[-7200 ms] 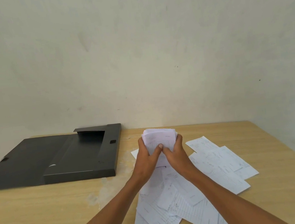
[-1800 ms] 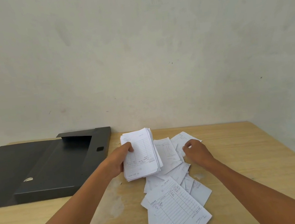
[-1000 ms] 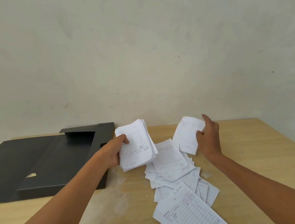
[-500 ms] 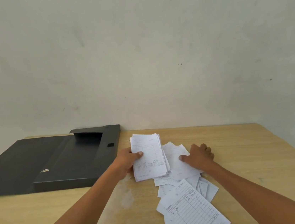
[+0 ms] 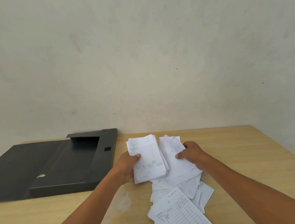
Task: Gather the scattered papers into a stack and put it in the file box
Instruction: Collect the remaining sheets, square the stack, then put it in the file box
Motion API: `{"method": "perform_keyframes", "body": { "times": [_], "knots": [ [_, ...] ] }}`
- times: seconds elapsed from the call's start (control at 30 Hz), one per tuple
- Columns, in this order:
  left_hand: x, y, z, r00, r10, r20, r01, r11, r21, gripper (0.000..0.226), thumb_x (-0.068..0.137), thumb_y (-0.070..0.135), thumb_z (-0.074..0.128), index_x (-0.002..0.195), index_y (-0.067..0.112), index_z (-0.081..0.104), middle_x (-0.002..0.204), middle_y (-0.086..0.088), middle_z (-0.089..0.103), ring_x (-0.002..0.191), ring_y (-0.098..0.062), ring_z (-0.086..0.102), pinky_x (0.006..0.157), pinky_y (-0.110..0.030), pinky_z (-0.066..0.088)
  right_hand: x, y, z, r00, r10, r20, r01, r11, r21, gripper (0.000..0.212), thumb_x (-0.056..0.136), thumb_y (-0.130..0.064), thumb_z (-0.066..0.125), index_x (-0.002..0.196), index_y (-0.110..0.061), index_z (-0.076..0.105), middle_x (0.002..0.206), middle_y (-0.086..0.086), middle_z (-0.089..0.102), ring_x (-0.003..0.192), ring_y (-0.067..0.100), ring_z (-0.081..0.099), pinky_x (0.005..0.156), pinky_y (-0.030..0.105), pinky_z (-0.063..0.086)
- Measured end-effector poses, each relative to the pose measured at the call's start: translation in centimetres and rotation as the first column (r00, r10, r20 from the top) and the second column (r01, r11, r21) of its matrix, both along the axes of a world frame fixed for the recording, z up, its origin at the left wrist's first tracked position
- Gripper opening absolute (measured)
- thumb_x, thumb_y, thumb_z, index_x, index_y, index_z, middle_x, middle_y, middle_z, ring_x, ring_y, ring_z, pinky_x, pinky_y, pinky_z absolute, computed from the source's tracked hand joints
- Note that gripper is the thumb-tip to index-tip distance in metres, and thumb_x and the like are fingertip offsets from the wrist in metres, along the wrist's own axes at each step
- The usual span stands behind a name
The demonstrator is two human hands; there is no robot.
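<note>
Head view, the only one: shows gathering under way, judged roughly midway. Finds the left hand (image 5: 126,165) gripping the stack (image 5: 147,160) by its left edge, thumb flat on the top sheet, other fingers hidden beneath. Finds the right hand (image 5: 192,154) pinching a loose sheet (image 5: 179,169) just beside the stack, thumb on top, fingers curled over its far edge; touching the stack or tucked under it, cannot tell which. Leaves more scattered papers (image 5: 181,215) overlapping on the table (image 5: 250,155) nearer the body, a ruled form topmost.

Next, by judgement: calls for laying the pinched sheet onto the stack, then reaching nearer for the overlapping heap, peeling thin sheets up without dragging neighbours over the table's near edge; probably needs squaring of the edges before boxing.

Places the file box (image 5: 63,189) left of the stack, black, open, its lid (image 5: 16,170) folded flat further left. Shows nothing white inside it; holds no papers so far as visible, though its near wall hides part of the floor. Notes a small pale mark (image 5: 40,176) near the hinge; cannot tell what.
</note>
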State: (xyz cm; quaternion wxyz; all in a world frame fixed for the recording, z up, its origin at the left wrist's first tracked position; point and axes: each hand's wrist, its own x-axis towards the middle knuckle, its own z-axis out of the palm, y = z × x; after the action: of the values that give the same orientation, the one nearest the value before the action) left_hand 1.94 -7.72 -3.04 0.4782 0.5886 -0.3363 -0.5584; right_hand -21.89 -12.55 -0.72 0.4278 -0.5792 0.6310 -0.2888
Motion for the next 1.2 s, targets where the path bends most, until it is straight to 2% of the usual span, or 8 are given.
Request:
{"method": "perform_keyframes", "body": {
  "times": [0.07,0.27,0.5,0.67,0.8,0.93,1.1,1.2],
  "knots": [
    [0.5,0.2,0.4,0.999,0.042,0.023,-0.040,0.998,-0.050,0.028,0.106,0.008,0.047,0.132,0.011,0.057,0.120,-0.009,0.069,0.106,-0.029,0.066,0.082,-0.048,0.058,-1.0,0.0,1.2,0.994,-0.039,0.101,0.050,0.993,-0.108,0.021,0.080,-0.001,0.076,0.094,-0.007,0.061,0.098,0.014,0.069,0.077,0.026,0.064,0.071,0.036,0.053],
    [2.0,0.5,2.9,0.963,0.197,0.183,-0.165,0.970,-0.177,0.030,0.105,0.017,0.050,0.135,0.013,0.051,0.126,-0.011,0.065,0.109,-0.033,0.066,0.088,-0.055,0.058,-3.2,1.1,6.7,0.935,0.006,0.354,0.128,0.927,-0.354,0.039,0.084,-0.003,0.073,0.121,-0.010,0.065,0.112,0.005,0.071,0.099,0.023,0.067,0.074,0.033,0.054],
    [-0.2,1.4,6.5,0.959,0.152,0.239,-0.074,0.949,-0.308,0.029,0.105,0.018,0.048,0.133,0.013,0.053,0.125,-0.008,0.066,0.110,-0.027,0.066,0.093,-0.049,0.057,-2.8,3.2,11.1,0.889,0.181,0.421,-0.011,0.926,-0.376,0.036,0.085,-0.007,0.074,0.120,-0.016,0.068,0.112,0.001,0.075,0.103,0.021,0.071,0.089,0.038,0.057],
    [-1.3,2.4,7.0,0.941,0.212,0.263,-0.106,0.924,-0.366,0.025,0.106,0.018,0.046,0.130,0.015,0.051,0.121,-0.005,0.064,0.107,-0.024,0.065,0.083,-0.039,0.056,-1.5,4.8,11.4,0.858,0.042,0.511,0.255,0.830,-0.497,0.032,0.090,-0.008,0.068,0.121,-0.014,0.065,0.105,-0.005,0.071,0.096,0.014,0.067,0.072,0.025,0.052],
    [-0.5,2.9,6.8,0.925,0.291,0.246,-0.187,0.909,-0.373,0.023,0.106,0.015,0.045,0.128,0.015,0.050,0.120,-0.006,0.062,0.106,-0.025,0.063,0.074,-0.034,0.053,-2.1,5.1,12.5,0.747,0.007,0.665,0.399,0.795,-0.457,0.034,0.090,-0.010,0.068,0.123,-0.015,0.064,0.111,-0.004,0.072,0.098,0.012,0.068,0.076,0.028,0.056],
    [-0.8,3.1,6.8,0.965,0.226,0.131,-0.172,0.927,-0.335,0.027,0.106,0.017,0.048,0.133,0.013,0.051,0.126,-0.009,0.065,0.109,-0.028,0.066,0.089,-0.051,0.058,-1.9,5.3,13.1,0.651,0.001,0.759,0.424,0.829,-0.365,0.032,0.088,-0.009,0.071,0.117,-0.020,0.067,0.109,-0.005,0.074,0.101,0.016,0.070,0.083,0.037,0.058],
    [-4.2,4.0,7.4,0.992,0.084,-0.093,-0.112,0.925,-0.364,0.024,0.107,0.020,0.047,0.127,0.019,0.060,0.116,-0.004,0.074,0.103,-0.025,0.072,0.082,-0.046,0.062,1.0,6.1,9.5,0.617,-0.212,0.758,0.560,0.795,-0.233,0.028,0.089,-0.004,0.066,0.112,-0.019,0.063,0.106,-0.003,0.070,0.095,0.020,0.067,0.079,0.034,0.055],
    [-6.0,4.5,7.3,0.985,0.105,-0.139,-0.153,0.905,-0.397,0.026,0.108,0.022,0.045,0.125,0.013,0.064,0.115,-0.010,0.075,0.105,-0.033,0.072,0.081,-0.047,0.059,2.7,6.9,6.9,0.586,-0.293,0.755,0.615,0.768,-0.178,0.028,0.091,-0.002,0.064,0.110,-0.021,0.060,0.105,-0.003,0.068,0.093,0.019,0.066,0.076,0.032,0.052]
  ]
}}
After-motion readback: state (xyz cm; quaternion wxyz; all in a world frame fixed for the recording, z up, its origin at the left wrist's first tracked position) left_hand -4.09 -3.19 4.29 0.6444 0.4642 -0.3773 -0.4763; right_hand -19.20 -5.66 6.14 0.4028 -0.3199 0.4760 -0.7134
